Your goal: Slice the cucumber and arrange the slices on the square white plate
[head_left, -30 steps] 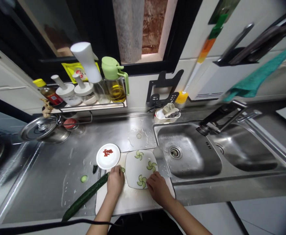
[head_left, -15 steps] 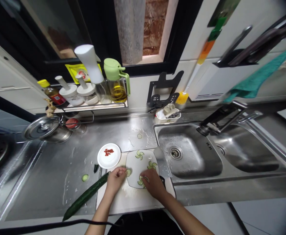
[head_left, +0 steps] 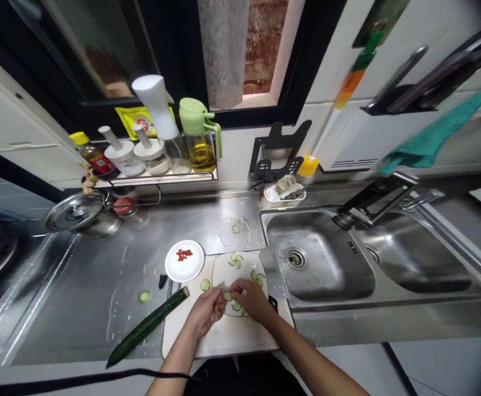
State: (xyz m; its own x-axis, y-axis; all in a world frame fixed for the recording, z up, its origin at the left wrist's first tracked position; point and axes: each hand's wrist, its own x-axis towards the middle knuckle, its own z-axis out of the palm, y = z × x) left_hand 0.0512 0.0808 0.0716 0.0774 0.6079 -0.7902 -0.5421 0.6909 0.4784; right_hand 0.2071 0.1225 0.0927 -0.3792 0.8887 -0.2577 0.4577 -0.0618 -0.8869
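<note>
The metal counter (head_left: 87, 286) shines (streaky reflections), the square plate (head_left: 224, 268) looks smooth, the hanging towel (head_left: 425, 143) matt cloth.

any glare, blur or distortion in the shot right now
Head view: glare whitens the counter behind the square plate and spots the right basin; the cloth at right looks smeared; the window frame slants, likely lens distortion; the top right corner is dark; cucumber, left hand and right hand read fairly clearly.
</note>
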